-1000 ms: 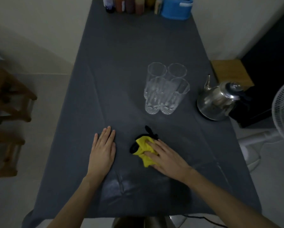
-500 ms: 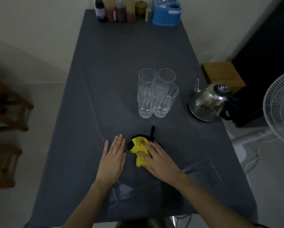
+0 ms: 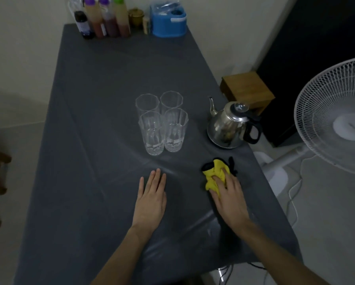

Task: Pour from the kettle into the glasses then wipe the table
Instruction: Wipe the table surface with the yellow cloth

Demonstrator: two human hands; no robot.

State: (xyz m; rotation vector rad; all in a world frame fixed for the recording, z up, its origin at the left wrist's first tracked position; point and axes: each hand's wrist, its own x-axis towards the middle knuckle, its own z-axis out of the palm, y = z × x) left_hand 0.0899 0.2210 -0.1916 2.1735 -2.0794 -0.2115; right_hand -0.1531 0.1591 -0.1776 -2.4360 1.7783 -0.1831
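While the left hand (image 3: pixel 151 199) lies flat and open on the dark grey cloth-covered desk (image 3: pixel 102 112), fingers together, we note the right hand (image 3: pixel 228 197) pressing palm-down on a crumpled yellow and black cloth (image 3: pixel 214 174) near the desk's right edge. Four clear ribbed tall glasses (image 3: pixel 162 124) stand in a tight square cluster at mid-desk, touching or nearly so. A polished steel kettle with a black handle (image 3: pixel 231 125) sits upright just right of them. We cannot tell how full the glasses are.
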